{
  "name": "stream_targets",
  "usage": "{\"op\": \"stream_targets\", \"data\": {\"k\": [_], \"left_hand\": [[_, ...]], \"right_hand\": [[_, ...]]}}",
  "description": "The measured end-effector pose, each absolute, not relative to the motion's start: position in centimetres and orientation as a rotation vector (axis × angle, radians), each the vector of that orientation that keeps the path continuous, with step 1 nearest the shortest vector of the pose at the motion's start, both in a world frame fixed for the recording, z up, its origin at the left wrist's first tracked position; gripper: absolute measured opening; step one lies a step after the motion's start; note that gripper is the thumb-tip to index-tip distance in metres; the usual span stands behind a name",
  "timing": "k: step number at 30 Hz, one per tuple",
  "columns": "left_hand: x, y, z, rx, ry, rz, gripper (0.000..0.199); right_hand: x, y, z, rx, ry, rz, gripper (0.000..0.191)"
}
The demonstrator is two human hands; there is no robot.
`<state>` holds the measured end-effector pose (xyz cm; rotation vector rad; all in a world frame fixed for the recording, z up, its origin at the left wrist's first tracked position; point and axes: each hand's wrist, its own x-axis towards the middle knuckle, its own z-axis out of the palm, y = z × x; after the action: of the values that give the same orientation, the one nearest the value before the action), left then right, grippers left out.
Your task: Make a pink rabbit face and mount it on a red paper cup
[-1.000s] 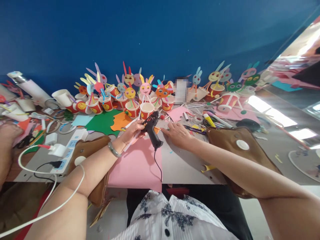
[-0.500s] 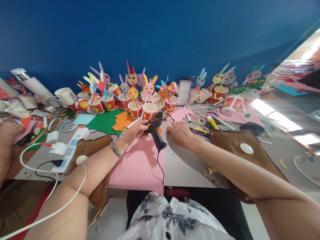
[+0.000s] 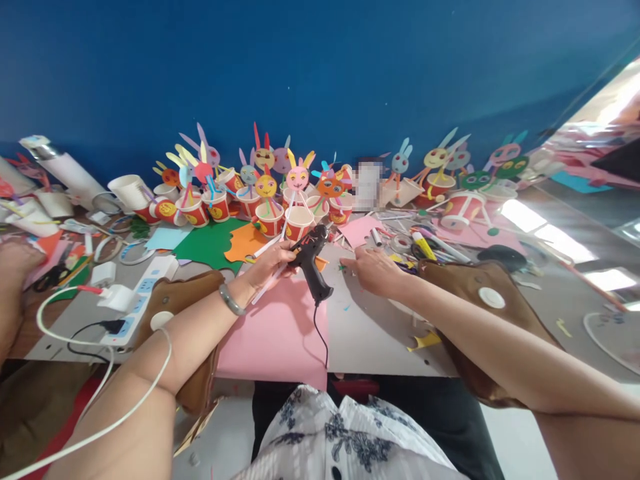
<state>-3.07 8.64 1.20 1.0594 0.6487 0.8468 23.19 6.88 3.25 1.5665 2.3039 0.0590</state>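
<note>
My left hand [image 3: 274, 261] is closed around the rear of a black glue gun [image 3: 315, 267], whose handle and cord hang toward me. A thin white stick [image 3: 262, 291] runs under the same hand; I cannot tell if the fingers grip it. On the grey tabletop to the right, my right hand [image 3: 376, 270] is closed, its fingertips down at a tiny green scrap [image 3: 343, 267]. What lies between those fingertips is too small to make out. Beneath the gun lies a large pink sheet [image 3: 280, 333].
Paper cups with bunny-faced figures, among them a pink one [image 3: 298, 179], line the blue wall. A power strip [image 3: 150, 287] and white cables lie left. Brown cushions [image 3: 480, 320] rest at both sides. Pens and a yellow marker [image 3: 424, 245] lie right. Another person's arm [image 3: 15, 287] shows far left.
My right hand has shifted slightly right and toward me, and a tiny green scrap now shows at its fingertips. My left hand and the glue gun have stayed in place.
</note>
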Motion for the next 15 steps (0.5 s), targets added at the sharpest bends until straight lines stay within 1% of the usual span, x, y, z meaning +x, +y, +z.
{"op": "stream_targets", "data": {"k": [2, 4, 9, 15], "left_hand": [[-3.0, 8.7, 1.2, 1.059, 0.655, 0.843, 0.026], [-2.9, 8.6, 1.3, 1.065, 0.666, 0.84, 0.028], [-2.9, 8.4, 1.5, 1.064, 0.662, 0.848, 0.028], [-3.0, 8.5, 1.4, 1.044, 0.666, 0.854, 0.026]], "right_hand": [[23.6, 6.6, 3.8, 1.573, 2.289, 0.046, 0.05], [23.3, 6.8, 4.0, 1.586, 2.293, 0.049, 0.052], [20.2, 8.8, 2.3, 1.523, 2.427, 0.085, 0.061], [18.9, 8.8, 1.2, 1.508, 2.467, 0.137, 0.054]]}}
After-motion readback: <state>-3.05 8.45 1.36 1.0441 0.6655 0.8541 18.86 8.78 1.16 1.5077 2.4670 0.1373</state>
